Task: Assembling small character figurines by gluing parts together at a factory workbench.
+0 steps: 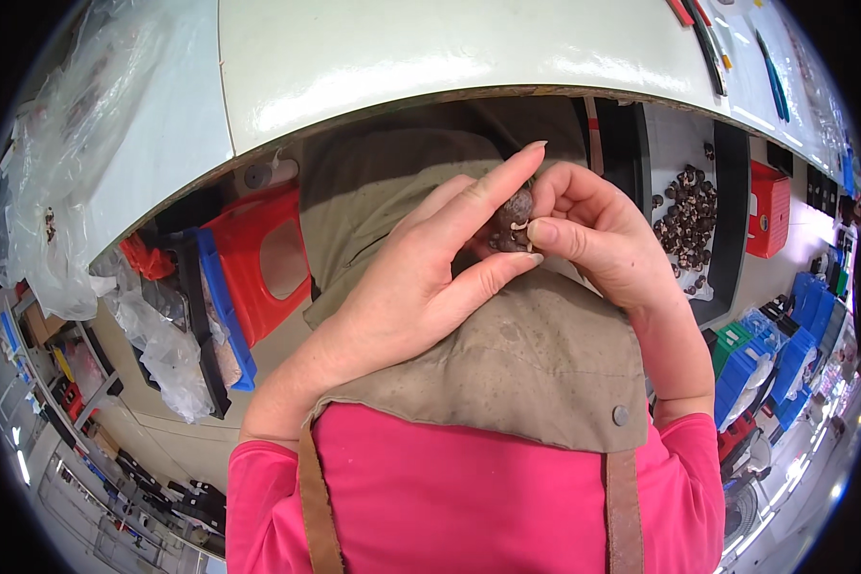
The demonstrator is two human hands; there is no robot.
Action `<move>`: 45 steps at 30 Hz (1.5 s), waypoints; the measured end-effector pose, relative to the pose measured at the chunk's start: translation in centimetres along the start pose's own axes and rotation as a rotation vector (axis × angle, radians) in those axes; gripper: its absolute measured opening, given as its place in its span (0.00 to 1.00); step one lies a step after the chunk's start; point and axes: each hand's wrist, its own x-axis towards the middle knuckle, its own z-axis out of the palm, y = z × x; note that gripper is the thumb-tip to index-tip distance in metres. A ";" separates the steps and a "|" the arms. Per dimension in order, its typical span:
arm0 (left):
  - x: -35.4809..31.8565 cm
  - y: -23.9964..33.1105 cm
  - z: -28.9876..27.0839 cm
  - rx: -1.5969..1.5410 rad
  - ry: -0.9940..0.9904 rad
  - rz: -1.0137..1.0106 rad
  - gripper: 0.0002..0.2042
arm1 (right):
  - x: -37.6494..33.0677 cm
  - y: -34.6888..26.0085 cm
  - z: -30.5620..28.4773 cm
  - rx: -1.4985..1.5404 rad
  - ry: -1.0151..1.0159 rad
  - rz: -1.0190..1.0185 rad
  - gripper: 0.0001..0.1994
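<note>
Thing in hand: a small dark brown rounded piece (513,218) with a pale bit at its lower edge — what kind of thing it was could not be told for certain, though it looked like the pieces in the tray to the right.
Where it sat: above the lap, over the khaki apron (536,354), below the curved edge of the white worktop (430,48); it touched neither.
Left hand (416,287): grip closed on the piece from the left and below, forefinger stretched long across its top, thumb tip pressed just under it.
Right hand (598,234): grip closed on the same piece from the right, thumb and forefinger pinched at its lower right edge, right at the pale bit.
Deciding relation: the piece lay between the two grips, touching both; the left hand cradled most of it, while the right fingertips met only its near edge — so the left carried and the right worked.
Long axis: too much was hidden by fingers to tell.
Nearby: a shallow tray (732,225) of similar dark pieces (691,212) on the right, well apart from the hands; a red stool (263,258) and crumpled clear plastic bags (67,191) on the left.
</note>
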 end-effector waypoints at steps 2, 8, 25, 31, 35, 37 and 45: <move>0.0 0.1 -0.2 0.046 -0.023 -0.033 0.31 | -0.2 0.1 0.2 0.013 0.023 -0.005 0.08; -0.2 0.1 -0.2 -0.183 -0.057 -0.167 0.33 | -0.9 1.0 0.5 -0.010 0.082 -0.121 0.07; -0.3 -0.4 -0.5 -0.233 -0.055 -0.262 0.32 | -1.4 -0.3 1.3 -0.994 0.149 -0.528 0.07; -0.2 -0.3 -0.5 -0.305 -0.071 -0.296 0.32 | -1.2 -1.8 1.5 -1.120 0.094 -0.510 0.09; -0.3 -0.7 -0.5 -0.500 -0.094 -0.302 0.32 | -0.9 -3.0 1.4 -1.162 0.007 -0.506 0.10; -0.2 -0.6 -0.4 -0.577 -0.092 -0.306 0.31 | -0.7 -3.4 1.3 -1.206 -0.085 -0.533 0.10; -0.3 -1.2 -0.7 -0.710 -0.149 -0.327 0.30 | -0.8 -2.9 1.2 -1.250 -0.085 -0.622 0.10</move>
